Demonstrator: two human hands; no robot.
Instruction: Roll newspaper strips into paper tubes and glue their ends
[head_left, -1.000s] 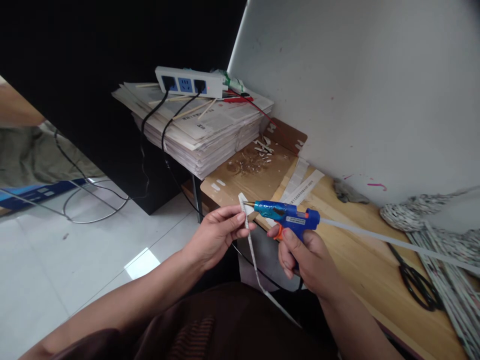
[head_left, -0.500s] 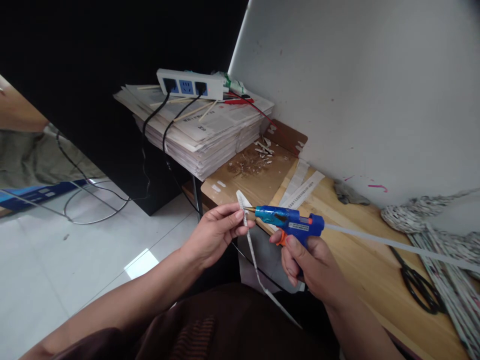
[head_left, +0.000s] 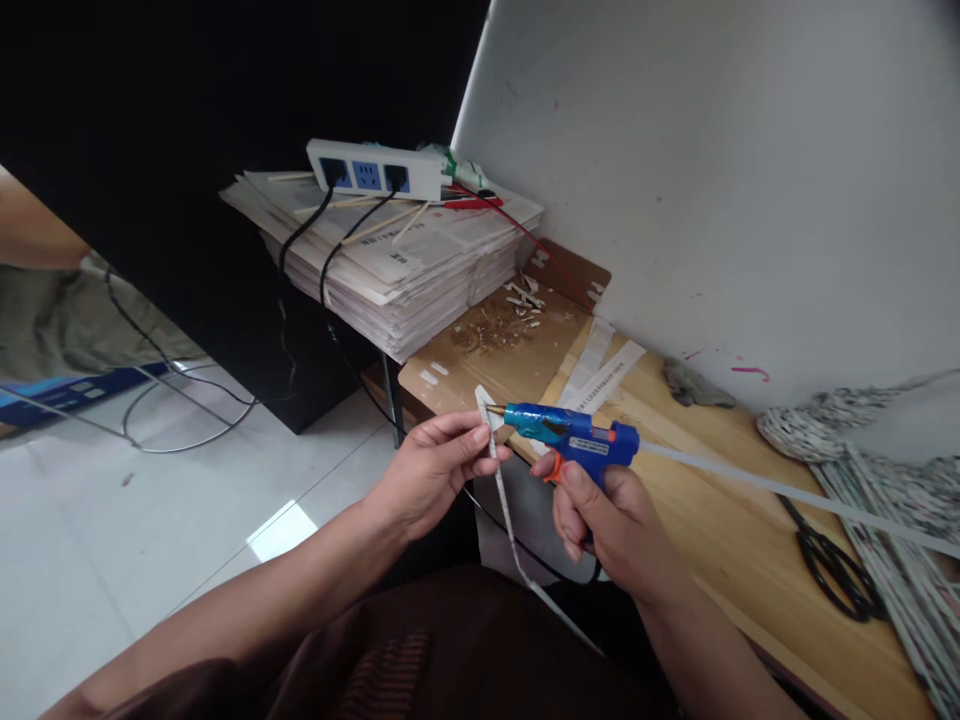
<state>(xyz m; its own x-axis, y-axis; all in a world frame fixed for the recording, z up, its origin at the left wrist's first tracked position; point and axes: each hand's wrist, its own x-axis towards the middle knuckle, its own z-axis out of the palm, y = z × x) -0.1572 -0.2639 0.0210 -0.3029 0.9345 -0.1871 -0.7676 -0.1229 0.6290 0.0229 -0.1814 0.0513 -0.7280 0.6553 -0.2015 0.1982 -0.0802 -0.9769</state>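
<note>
Between thumb and fingers, my left hand (head_left: 442, 460) pinches a thin rolled paper strip (head_left: 505, 510) near its flared upper end; the rest hangs down toward my lap. My right hand (head_left: 611, 520) is wrapped round the grip of a blue hot glue gun (head_left: 574, 435), a finger at its orange trigger (head_left: 553, 467). The gun's metal nozzle is at the flared paper end, just above my left fingertips. Whether it touches the paper I cannot tell. A long translucent glue stick (head_left: 772, 485) sticks out from the gun's back.
A white power strip (head_left: 424, 178) with two plugs sits on a newspaper stack (head_left: 450, 290). On the wooden table (head_left: 720, 560) lie black-handled scissors (head_left: 838, 570), rolled paper sticks (head_left: 892, 540) and paper strips (head_left: 611, 378). Black cables hang off the stack. Another person's arm (head_left: 37, 225) shows at far left.
The glue gun has shifted slightly left and up, its nozzle nearer the top of the paper's flared end. My left hand keeps its pinch. The whole view has moved a little.
</note>
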